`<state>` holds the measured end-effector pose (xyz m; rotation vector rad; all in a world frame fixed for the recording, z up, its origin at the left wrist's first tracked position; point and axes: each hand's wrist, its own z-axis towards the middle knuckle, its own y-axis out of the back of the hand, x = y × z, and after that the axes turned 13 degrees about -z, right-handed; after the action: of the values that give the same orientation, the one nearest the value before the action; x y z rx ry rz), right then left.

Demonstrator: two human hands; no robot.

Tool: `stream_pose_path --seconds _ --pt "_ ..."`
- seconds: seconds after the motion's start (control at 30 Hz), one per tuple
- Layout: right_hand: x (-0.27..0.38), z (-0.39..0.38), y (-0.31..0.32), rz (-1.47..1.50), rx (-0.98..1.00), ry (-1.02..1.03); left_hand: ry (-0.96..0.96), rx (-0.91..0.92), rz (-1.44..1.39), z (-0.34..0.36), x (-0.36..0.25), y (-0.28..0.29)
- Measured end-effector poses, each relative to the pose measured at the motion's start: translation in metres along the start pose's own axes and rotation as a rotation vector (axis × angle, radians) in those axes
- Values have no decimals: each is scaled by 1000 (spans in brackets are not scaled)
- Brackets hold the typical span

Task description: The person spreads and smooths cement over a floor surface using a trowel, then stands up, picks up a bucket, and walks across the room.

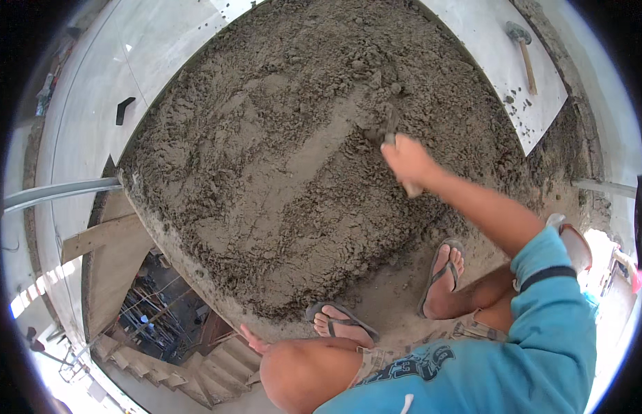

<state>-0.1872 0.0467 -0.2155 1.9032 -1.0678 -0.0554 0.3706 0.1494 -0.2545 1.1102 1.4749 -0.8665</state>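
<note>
A wide bed of grey, crumbly mortar (231,152) covers the floor in front of me. My right hand (409,164) is wrapped round the handle of a trowel (390,123), its blade down at the mortar surface. A smoother strip runs through the mortar to the left of the blade, with loose lumps beyond it. Beside my left knee, my left hand (253,340) shows stretched fingers and holds nothing visible; the knee hides the rest of it.
A mallet (527,63) lies on a pale tile (497,34) at far right, among crumbs. A black angled piece (124,110) rests on tiles at left. At lower left, the floor edge drops to a stairwell with stairs (214,369) and piled debris (152,310). A metal bar (62,192) juts in.
</note>
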Motion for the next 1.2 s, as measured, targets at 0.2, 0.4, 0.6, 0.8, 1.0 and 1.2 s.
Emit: stream_pose_path --seconds 0.2,0.4,0.6,0.8,1.0,1.2 --pt "-15 -35 -1 297 -25 -10 32 59 30 -19 13 -7" --pt "46 -57 -62 269 217 44 14 145 51 -16 14 -9" --pt "33 -44 -29 426 59 -52 -37 163 96 -28 -2 5" --pt "98 -81 -99 48 228 235 -76 181 139 -33 -15 13" --pt "54 -71 -77 -92 -171 389 -86 136 181 -53 -21 22" --pt "121 -57 -77 293 290 101 -125 117 176 -50 -21 -3"
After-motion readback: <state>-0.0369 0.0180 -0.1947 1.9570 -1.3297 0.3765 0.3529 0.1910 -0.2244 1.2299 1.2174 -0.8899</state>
